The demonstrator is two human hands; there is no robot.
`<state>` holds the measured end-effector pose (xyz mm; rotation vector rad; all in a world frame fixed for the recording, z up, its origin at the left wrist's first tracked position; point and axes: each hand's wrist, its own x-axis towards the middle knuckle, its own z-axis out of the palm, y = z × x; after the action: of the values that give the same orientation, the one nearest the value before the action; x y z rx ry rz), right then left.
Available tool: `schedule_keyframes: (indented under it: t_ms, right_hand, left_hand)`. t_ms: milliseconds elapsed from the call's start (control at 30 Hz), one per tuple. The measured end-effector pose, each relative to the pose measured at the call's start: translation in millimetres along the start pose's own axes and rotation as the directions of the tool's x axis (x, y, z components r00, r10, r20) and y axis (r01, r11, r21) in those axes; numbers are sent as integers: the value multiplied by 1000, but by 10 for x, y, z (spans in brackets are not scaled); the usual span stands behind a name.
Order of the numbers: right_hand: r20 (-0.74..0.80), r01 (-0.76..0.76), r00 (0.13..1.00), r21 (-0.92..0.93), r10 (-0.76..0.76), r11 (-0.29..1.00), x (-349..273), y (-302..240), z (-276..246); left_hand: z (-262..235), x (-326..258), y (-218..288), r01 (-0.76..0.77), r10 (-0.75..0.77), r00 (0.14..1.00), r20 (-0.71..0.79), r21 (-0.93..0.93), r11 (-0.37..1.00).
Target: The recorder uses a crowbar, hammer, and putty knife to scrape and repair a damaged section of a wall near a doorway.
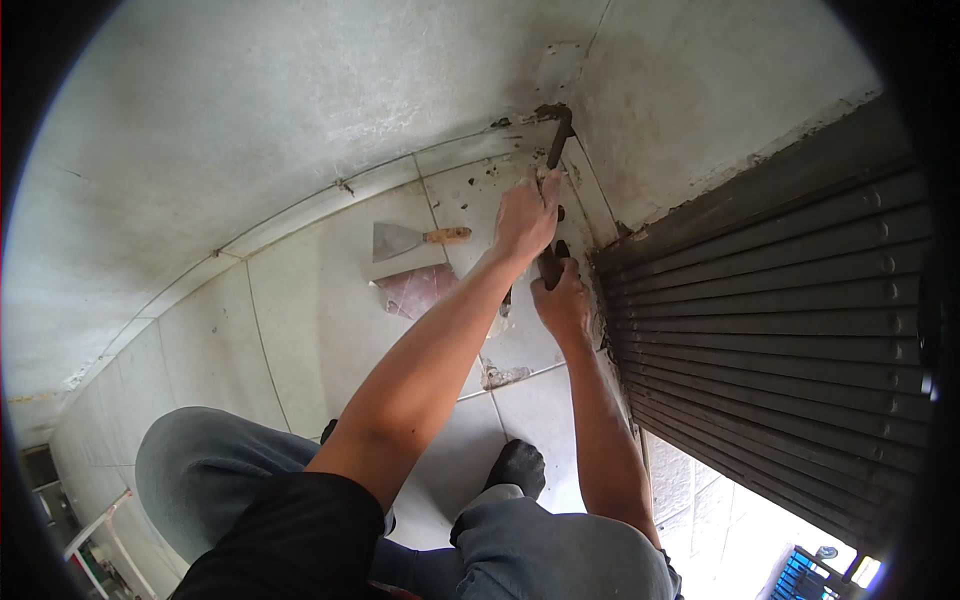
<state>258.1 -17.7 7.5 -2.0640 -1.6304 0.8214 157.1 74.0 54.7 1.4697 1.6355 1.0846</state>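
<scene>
My left hand is closed around a dark metal bar with a bent end. The bent end touches the chipped base of the wall, right in the corner. Just below and to the right, my right hand grips a dark tool; most of it is hidden, and I cannot tell whether it joins the bar. Left of my hands, a putty knife with a wooden handle lies flat on the tiles. Beside it is a reddish, crumpled sheet-like piece, partly behind my left forearm.
A dark ribbed folding shutter stands close on the right. Pale tiled wall curves along the left and far side. Dark crumbs and a broken tile patch mark the floor. My socked foot rests nearby.
</scene>
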Motion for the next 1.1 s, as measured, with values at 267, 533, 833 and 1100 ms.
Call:
schedule_keyframes:
  t_ms: [267, 533, 833, 1100]
  right_hand:
    - [-90, 38, 996, 139, -25, 990, -291, 346, 91]
    - [-79, -22, 996, 333, 51, 943, -366, 225, -56]
    - [57, -148, 989, 503, 139, 851, -486, 57, -292]
    - [-165, 237, 969, 412, -184, 880, -88, -462, -725]
  left_hand:
    - [72, 155, -27, 74, -72, 997, -38, 61, 995]
    - [28, 105, 19, 116, -118, 993, 27, 70, 991]
    - [-20, 124, -86, 147, -140, 985, 99, -68, 987]
    - [90, 109, -87, 192, -192, 981, 19, 22, 981]
